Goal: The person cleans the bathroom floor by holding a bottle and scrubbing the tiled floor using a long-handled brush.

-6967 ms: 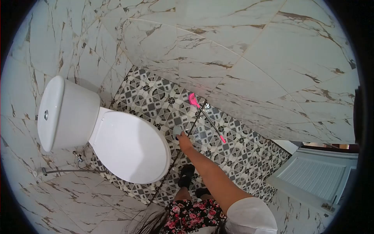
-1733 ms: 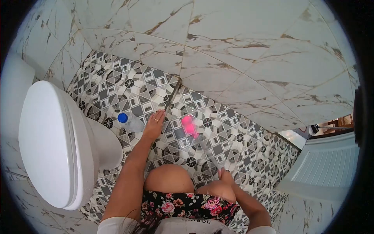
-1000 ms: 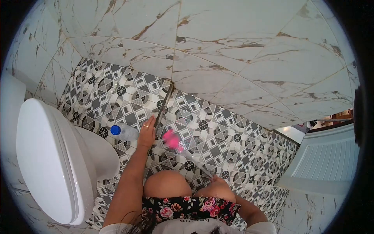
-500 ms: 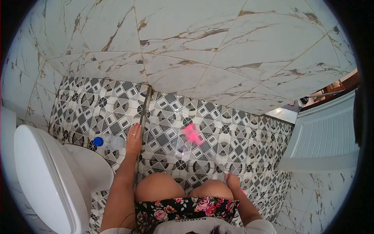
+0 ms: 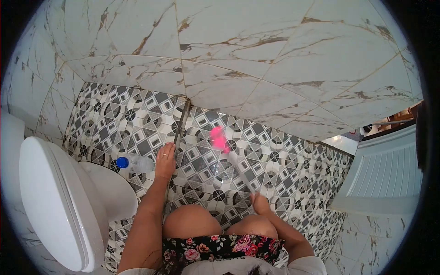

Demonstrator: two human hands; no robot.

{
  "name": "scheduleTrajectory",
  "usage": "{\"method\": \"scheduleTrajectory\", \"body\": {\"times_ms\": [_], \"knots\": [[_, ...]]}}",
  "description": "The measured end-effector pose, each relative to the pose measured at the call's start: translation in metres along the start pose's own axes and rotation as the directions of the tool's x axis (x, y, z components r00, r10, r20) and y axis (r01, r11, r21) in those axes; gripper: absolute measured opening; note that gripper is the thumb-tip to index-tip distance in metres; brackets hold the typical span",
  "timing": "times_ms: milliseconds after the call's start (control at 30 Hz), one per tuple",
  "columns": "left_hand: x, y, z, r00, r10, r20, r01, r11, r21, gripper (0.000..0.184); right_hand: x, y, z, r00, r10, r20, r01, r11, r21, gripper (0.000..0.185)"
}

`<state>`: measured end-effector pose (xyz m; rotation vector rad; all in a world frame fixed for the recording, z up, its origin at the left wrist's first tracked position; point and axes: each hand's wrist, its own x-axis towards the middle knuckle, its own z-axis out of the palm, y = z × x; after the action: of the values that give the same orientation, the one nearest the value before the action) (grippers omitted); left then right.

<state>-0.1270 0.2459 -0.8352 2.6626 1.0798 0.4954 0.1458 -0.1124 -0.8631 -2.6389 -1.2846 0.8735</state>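
My right hand (image 5: 261, 203) is closed around the handle of a long-handled brush (image 5: 220, 140). Its bright pink head is on the patterned tile floor, and both head and pale shaft are blurred by motion. My left hand (image 5: 165, 158) lies with fingers stretched out on the raised floor section, beside the edge of a low step (image 5: 182, 124). Just to its left a clear plastic bottle with a blue cap (image 5: 122, 162) lies on its side; I cannot tell whether the hand touches it.
A white toilet (image 5: 59, 206) with its lid down stands at the left. Marble-look wall tiles (image 5: 220, 78) rise ahead. At the right is a pale louvred door (image 5: 382, 160), with an opening beside it. The lower floor tiles look wet in places.
My right hand has moved forward and left, carrying the pink brush head farther away and leftward over the floor. My left hand stays by the step; the view has shifted slightly.
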Motion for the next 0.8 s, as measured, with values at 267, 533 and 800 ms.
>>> {"method": "scheduleTrajectory", "body": {"times_ms": [267, 533, 800], "knots": [[-0.002, -0.005, 0.006, 0.999, 0.002, -0.035, -0.001, 0.999, 0.034, 0.058, 0.020, -0.006, -0.023, 0.996, 0.084, -0.013, -0.085, 0.995, -0.045, 0.045], [0.003, -0.004, 0.002, 1.000, -0.009, -0.002, 0.009, 1.000, 0.017, 0.059, -0.007, 0.018, -0.026, 0.994, 0.105, 0.004, -0.103, 0.985, -0.135, 0.045], [0.006, 0.003, -0.004, 0.999, -0.028, 0.033, 0.027, 0.999, 0.042, 0.056, -0.030, 0.059, 0.029, 0.996, 0.029, -0.083, -0.020, 0.994, 0.104, 0.035]]}}
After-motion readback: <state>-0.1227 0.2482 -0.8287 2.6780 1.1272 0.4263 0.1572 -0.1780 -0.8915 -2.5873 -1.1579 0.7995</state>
